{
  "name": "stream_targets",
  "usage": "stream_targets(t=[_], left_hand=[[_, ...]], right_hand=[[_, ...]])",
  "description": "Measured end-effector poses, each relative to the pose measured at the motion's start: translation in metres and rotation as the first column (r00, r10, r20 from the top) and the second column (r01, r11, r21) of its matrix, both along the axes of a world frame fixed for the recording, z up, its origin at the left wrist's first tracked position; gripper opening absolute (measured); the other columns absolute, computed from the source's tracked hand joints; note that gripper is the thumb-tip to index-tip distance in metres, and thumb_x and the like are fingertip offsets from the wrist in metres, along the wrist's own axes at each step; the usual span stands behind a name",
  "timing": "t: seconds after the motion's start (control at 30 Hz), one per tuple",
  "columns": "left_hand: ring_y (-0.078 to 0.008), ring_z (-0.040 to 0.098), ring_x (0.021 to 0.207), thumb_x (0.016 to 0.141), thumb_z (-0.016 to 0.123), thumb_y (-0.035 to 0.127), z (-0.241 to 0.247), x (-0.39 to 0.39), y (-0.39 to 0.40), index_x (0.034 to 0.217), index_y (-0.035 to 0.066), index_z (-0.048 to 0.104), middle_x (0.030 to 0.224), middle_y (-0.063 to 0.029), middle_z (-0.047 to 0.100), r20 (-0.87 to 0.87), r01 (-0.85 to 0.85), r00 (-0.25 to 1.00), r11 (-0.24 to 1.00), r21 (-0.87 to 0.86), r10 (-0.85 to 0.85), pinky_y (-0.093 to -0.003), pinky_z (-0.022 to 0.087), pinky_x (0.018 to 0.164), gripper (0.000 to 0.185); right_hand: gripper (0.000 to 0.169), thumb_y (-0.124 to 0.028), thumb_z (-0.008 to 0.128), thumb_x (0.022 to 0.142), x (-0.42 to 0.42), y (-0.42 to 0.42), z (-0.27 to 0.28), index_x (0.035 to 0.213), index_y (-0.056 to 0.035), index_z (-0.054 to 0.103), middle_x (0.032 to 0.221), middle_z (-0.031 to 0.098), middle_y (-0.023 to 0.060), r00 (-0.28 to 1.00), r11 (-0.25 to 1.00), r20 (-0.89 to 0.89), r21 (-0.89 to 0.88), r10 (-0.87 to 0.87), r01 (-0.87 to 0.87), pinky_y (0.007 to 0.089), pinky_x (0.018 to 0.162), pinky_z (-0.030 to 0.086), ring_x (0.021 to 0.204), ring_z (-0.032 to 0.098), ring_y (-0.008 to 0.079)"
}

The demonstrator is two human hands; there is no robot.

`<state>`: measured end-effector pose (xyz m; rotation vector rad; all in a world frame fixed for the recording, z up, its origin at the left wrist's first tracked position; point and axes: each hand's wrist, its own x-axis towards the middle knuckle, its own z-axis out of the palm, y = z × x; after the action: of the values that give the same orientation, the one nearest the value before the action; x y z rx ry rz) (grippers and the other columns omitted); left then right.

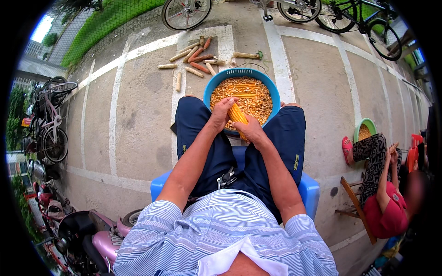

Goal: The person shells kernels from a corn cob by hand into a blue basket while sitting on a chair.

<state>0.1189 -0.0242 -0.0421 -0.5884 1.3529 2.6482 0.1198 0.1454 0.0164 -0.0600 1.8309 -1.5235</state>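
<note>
Between my hands, over the near side of a blue plastic basin [208, 90], is a yellow ear of corn [237, 114]. My left hand [222, 111] grips its upper end, fingertips at the tip. Around its lower part my right hand [251, 129] is closed, with a little of the ear showing below. Loose corn kernels [222, 86] fill the basin, and whole yellow ears [243, 95] lie on top of them. The basin stands between my knees. Beyond it, bare corncobs [195, 55], some pale and some reddish, are scattered on the pavement, one [246, 55] with a green end.
At the right, a person in a red top [386, 214] sits on a wooden chair [357, 210] beside a green basin [370, 122] of kernels. Bicycles [186, 13] stand along the far edge. More bicycles [51, 131] and a pink scooter [105, 243] are at the left. I sit on a blue plastic stool [309, 193].
</note>
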Motion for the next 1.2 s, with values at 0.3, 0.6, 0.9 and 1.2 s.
stream_targets(t=[0.3,0.6,0.9,1.2], left_hand=[[-0.0197,0.067,0.084,0.104,0.054,0.025,-0.009,0.000,-0.001,0.106,0.004,0.060,0.093,-0.0071,0.064,0.012,-0.009,1.000,0.998,-0.060,0.010,-0.0328,0.057,0.078,0.022],[-0.0154,0.066,0.082,0.100,0.061,0.023,-0.003,-0.001,0.003,0.106,0.004,0.060,0.093,-0.0049,0.065,0.036,0.015,0.999,0.992,-0.123,-0.011,-0.0297,0.056,0.076,0.020],[-0.0134,0.065,0.083,0.101,0.057,0.023,-0.014,0.000,0.000,0.109,0.002,0.061,0.095,-0.0061,0.066,0.010,0.015,1.000,0.964,-0.267,-0.012,-0.0277,0.055,0.077,0.023],[-0.0136,0.064,0.084,0.103,0.049,0.026,-0.024,0.000,-0.002,0.109,0.000,0.062,0.094,-0.0076,0.068,0.010,0.053,0.998,0.912,-0.408,-0.054,-0.0273,0.053,0.078,0.030]], right_hand=[[0.034,-0.024,0.068,0.081,0.001,-0.002,0.003,0.106,-0.0014,0.062,0.082,0.063,0.0048,0.999,0.999,0.001,0.023,0.044,-0.044,0.0287,0.059,0.047,0.068,0.059,0.0125],[0.033,-0.023,0.067,0.080,-0.001,-0.002,0.000,0.105,-0.0018,0.062,0.077,0.061,0.0044,0.999,0.998,0.028,0.058,0.038,-0.039,0.0291,0.054,0.045,0.062,0.057,0.0126],[0.031,-0.024,0.067,0.082,0.002,-0.001,0.013,0.102,-0.0015,0.061,0.069,0.058,0.0046,0.999,0.999,0.022,0.031,0.042,-0.043,0.0288,0.042,0.040,0.050,0.054,0.0129],[0.033,-0.026,0.066,0.081,0.003,-0.001,0.014,0.101,-0.0007,0.060,0.069,0.059,0.0054,0.997,0.998,0.062,0.045,0.046,-0.049,0.0289,0.040,0.040,0.048,0.054,0.0135]])
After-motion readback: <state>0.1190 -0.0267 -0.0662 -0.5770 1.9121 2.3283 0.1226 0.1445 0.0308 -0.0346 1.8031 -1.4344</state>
